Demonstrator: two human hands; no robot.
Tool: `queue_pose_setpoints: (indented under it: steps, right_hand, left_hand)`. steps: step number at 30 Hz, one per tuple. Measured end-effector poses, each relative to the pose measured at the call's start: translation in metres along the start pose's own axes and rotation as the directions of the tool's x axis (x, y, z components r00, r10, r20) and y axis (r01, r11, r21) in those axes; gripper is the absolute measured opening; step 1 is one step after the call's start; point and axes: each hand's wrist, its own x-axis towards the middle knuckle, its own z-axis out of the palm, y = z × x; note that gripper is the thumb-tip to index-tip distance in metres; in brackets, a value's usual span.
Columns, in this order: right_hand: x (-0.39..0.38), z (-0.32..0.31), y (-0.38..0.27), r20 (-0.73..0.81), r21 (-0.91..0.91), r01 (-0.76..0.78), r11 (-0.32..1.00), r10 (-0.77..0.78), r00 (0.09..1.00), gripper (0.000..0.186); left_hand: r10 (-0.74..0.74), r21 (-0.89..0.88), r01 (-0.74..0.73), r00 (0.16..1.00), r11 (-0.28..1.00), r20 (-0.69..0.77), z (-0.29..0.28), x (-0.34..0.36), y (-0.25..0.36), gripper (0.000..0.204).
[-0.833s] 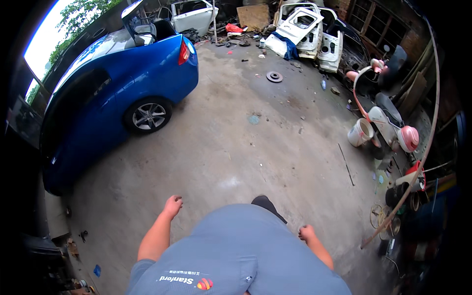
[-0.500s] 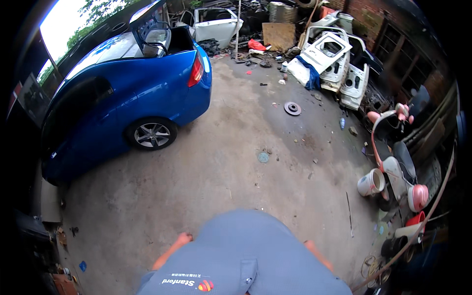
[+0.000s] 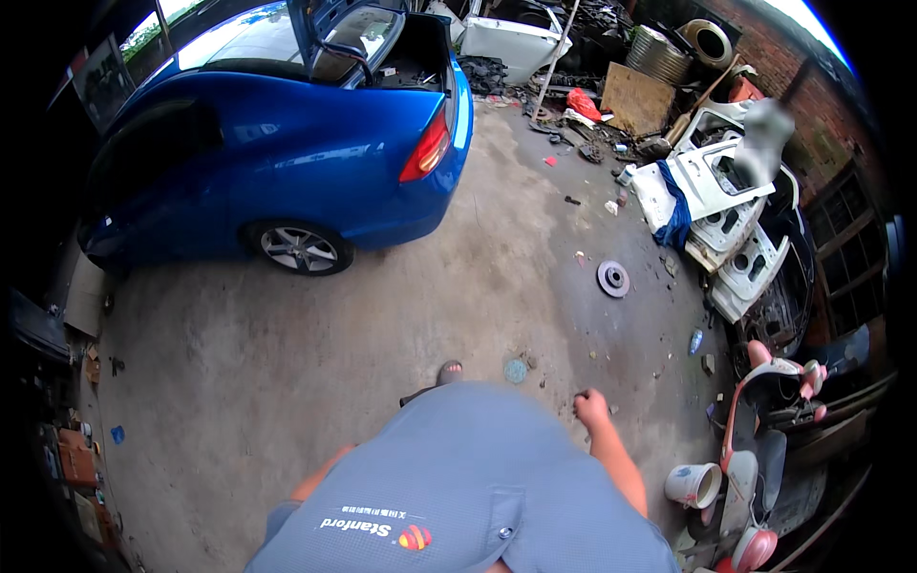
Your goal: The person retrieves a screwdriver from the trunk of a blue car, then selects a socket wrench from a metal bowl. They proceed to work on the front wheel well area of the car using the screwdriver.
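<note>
Spreading under everything, a grey-brown concrete floor (image 3: 239, 363) bears a glossy blue car (image 3: 325, 172) at upper left, its boot lid raised. White metal car doors (image 3: 721, 186) lie piled at upper right, with a pink-and-white scooter (image 3: 740, 439) below them. The person's blue-grey shirt (image 3: 458, 477) fills the lower middle; the bare left forearm (image 3: 320, 477) runs behind it, and the left hand is hidden, so its grip cannot be told. A white plastic bucket (image 3: 690, 485) sits beside the scooter. A flat round metal brake disc (image 3: 614, 279) lies ahead of the right hand (image 3: 592, 409), whose fingers curl inward; whether they grasp anything cannot be told. Left of that hand is a small round teal patch (image 3: 516, 371).
</note>
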Motion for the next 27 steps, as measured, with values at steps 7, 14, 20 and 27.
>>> queue_pose_setpoints:
  steps: [7, 14, 20, 27]
  right_hand:
    - [0.045, -0.04, -0.064, 0.135, -0.087, -0.244, 0.966, 0.254, 0.958, 0.025]
    - [0.215, -0.079, -0.01, 0.06, -0.222, -0.295, 0.929, 0.315, 0.947, 0.03]
    - [0.413, -0.149, -0.038, 0.076, -0.387, -0.107, 0.916, 0.147, 0.986, 0.036]
    - [0.655, -0.241, -0.249, 0.079, -0.165, -0.033, 0.986, 0.047, 0.996, 0.023]
  left_hand:
    - [0.235, -0.079, -0.243, 0.967, 0.967, -0.104, -0.129, 0.19, 0.313, 0.037]
    - [0.28, -0.266, -0.33, 0.937, 0.906, -0.208, -0.183, 0.28, 0.542, 0.038]
    - [0.066, -0.118, -0.058, 0.996, 0.991, 0.066, -0.091, 0.328, 0.588, 0.04]
    - [-0.021, -0.068, 0.041, 0.963, 0.997, 0.27, -0.025, 0.363, 0.635, 0.04]
